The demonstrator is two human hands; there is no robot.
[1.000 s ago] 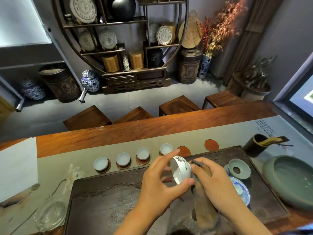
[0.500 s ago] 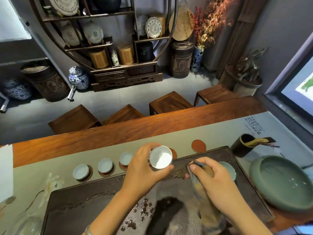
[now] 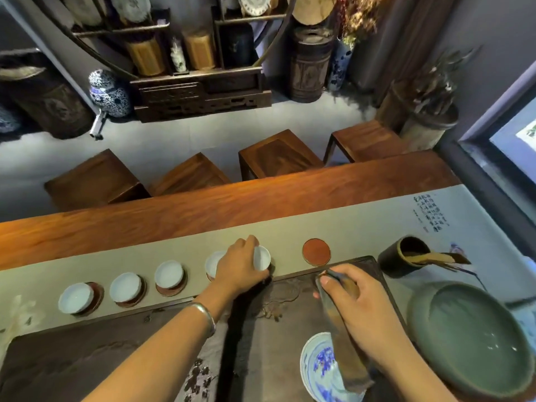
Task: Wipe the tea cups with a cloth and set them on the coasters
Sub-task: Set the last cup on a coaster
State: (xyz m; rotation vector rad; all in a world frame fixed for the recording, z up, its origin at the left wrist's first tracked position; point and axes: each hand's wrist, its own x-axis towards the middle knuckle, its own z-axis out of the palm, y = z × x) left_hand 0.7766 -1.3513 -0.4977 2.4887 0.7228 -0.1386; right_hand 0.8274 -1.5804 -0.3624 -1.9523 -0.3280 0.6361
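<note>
Tea room w/ round display shelf (image 3: 185, 53) at back, stools (image 3: 278, 155) along far side of a long wood worktop (image 3: 203, 207). Pale runner (image 3: 362, 227) crosses it; dark tea tray (image 3: 87, 358) nearest the camera, big green basin (image 3: 470, 338) at right. Four cups (image 3: 168, 274) sit on coasters in a row on the runner. Step in hand, I judge: placing cup no. 5. Left hand (image 3: 240, 268), arm stretched fwd, wrist bent, grip curled round the cup (image 3: 262, 257), which sits low over a mostly hidden coaster; contact unclear. Right hand (image 3: 359, 309) hangs over the tray, grip clenched on the cloth (image 3: 345, 352). Next prob: seat cup level, let go. One bare coaster (image 3: 316, 252) remains.
</note>
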